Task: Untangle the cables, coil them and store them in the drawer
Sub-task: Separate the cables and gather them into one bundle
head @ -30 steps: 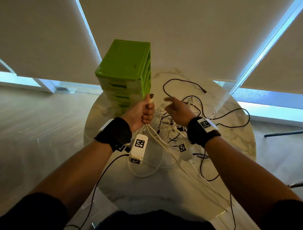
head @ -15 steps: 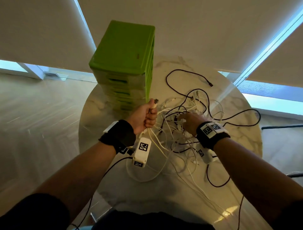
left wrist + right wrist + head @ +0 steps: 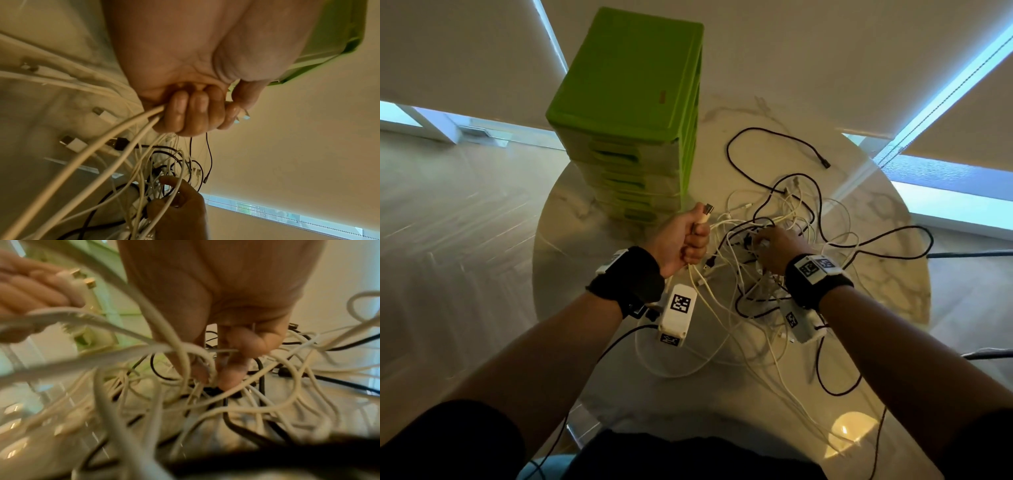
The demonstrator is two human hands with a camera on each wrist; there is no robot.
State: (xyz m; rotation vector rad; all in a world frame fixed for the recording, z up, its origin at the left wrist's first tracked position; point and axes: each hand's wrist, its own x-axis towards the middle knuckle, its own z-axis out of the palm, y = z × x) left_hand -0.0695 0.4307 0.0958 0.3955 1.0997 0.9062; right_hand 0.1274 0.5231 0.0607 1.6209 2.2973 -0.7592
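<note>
A tangle of white and black cables [image 3: 784,222] lies on the round marble table [image 3: 585,219]. My left hand [image 3: 697,240] is a fist around a bunch of white cables [image 3: 115,134], held above the table, and a USB plug [image 3: 708,208] sticks out of its top. My right hand [image 3: 762,241] reaches down into the middle of the tangle. In the right wrist view its thumb and fingers [image 3: 232,374] pinch a thin white cable [image 3: 222,350] among the loops. The green drawer unit [image 3: 633,102] stands just behind my left hand, all drawers closed.
One black cable [image 3: 753,132] loops loose at the back of the table. More white and black strands [image 3: 835,390] trail over the near right edge. Window blinds hang behind the table, and wooden floor lies to the left.
My right hand has dropped from beside the left fist down into the tangle. The left fist keeps its hold on the white cables. The head view has tilted down.
</note>
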